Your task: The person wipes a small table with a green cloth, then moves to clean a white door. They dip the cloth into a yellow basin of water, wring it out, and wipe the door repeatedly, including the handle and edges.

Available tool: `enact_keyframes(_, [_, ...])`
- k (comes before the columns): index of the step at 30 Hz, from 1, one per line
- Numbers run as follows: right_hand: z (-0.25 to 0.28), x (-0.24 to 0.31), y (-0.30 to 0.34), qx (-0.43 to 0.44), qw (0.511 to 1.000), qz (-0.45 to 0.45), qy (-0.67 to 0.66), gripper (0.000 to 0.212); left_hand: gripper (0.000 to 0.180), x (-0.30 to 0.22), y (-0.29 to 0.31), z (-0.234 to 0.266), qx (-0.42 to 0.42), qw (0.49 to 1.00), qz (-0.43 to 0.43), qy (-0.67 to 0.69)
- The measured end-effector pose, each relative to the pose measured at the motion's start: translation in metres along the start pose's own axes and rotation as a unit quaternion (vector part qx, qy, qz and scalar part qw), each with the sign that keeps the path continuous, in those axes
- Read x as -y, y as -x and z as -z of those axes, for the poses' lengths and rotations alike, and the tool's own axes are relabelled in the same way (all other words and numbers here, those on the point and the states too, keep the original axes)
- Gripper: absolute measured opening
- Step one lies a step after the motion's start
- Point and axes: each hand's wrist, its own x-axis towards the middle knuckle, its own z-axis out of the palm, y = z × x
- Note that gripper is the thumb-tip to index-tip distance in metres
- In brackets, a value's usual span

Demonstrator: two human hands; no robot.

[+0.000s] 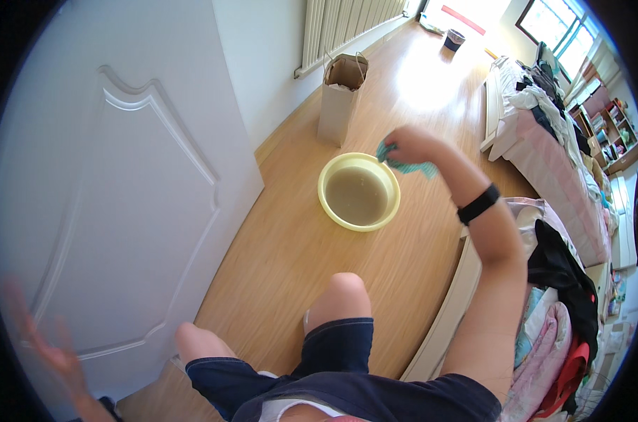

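Note:
My right hand [407,145] is closed on a teal striped cloth [419,168], held over the right rim of a pale yellow basin [324,200]. Cloudy greyish-brown water [355,195] partly fills the basin, which stands on the wood floor. A black band [478,204] circles my right forearm. At the lower left, my left hand [55,352] is in front of the white panelled door [143,211], blurred by motion but with its fingers spread. Whether it touches the door I cannot tell.
A brown paper bag [338,116] stands beyond the basin, below a radiator [347,32]. Beds with heaped clothes [551,119] and folded bedding [544,344] line the right side. A small bin [454,40] stands far back near the bright window [554,28].

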Motion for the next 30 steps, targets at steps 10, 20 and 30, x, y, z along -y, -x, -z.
enact_keyframes(10, [-0.316,0.032,-0.069,0.057,0.972,-0.166,-0.159,0.053,0.046,-0.307,-0.060,-0.143,0.299,0.440,0.252,0.808])
enact_keyframes(20, [-0.435,0.094,-0.045,-0.144,0.963,-0.132,-0.184,0.051,0.044,-0.441,0.017,-0.261,0.489,0.099,0.360,0.788])
enact_keyframes(30, [-0.449,0.174,-0.001,-0.151,0.943,-0.082,-0.286,0.043,0.046,-0.526,0.058,-0.296,0.469,-0.114,0.412,0.773])
